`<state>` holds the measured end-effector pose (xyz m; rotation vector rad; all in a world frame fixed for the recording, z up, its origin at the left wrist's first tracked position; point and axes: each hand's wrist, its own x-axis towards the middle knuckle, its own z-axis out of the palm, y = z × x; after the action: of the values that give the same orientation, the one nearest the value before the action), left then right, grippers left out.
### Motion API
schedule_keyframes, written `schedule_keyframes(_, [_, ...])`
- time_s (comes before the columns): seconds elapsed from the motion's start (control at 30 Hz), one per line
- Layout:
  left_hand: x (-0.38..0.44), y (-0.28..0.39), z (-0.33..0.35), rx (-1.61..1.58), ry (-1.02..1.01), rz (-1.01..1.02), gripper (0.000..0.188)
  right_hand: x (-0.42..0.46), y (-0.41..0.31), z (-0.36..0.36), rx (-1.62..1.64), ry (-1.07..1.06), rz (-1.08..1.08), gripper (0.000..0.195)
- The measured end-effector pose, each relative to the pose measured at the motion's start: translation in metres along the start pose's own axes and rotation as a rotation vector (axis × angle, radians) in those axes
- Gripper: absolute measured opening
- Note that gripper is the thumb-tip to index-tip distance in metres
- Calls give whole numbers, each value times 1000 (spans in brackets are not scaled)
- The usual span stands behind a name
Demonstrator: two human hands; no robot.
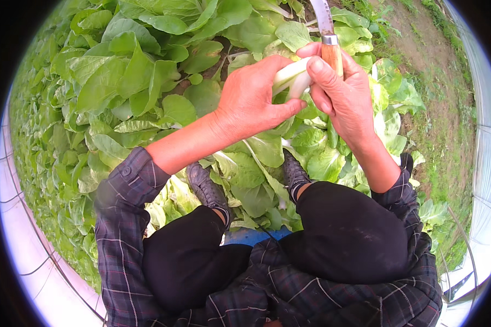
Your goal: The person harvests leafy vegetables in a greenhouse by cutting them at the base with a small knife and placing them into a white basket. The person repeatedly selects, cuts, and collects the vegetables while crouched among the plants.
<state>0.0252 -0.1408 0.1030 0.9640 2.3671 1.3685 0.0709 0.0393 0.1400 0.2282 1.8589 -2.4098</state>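
Observation:
My left hand (255,92) is closed around the pale stalks of a leafy green vegetable (291,77), which looks like bok choy. My right hand (339,88) grips the wooden handle of a curved knife (331,55), with its metal blade pointing away from me. The thumb of that hand touches the stalk end of the vegetable. Its leaves hang down between my hands, partly hidden by them. Below both hands lie loose, broad leaves (249,163) with pale ribs.
Dense leafy plants (127,73) grow ahead and to the left. A dirt strip with weeds (438,102) runs along the right, beside plastic sheeting (489,163). My shoes (206,188) stand among the leaves, and something blue (253,236) shows beneath me.

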Motion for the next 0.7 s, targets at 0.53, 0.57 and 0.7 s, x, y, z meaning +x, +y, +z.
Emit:
schedule_keyframes(0.53, [-3, -64, -46, -1748, -216, -397, 65, 65, -4, 8, -230, -223, -46, 38])
schedule_keyframes(0.57, [-2, -62, -46, -1756, -229, -431, 65, 72, 1, 8, -158, -226, 8, 35])
schedule_keyframes(0.7, [-5, -62, -42, -1771, -294, -511, 58, 86, 5, 25, -32, -210, 134, 35])
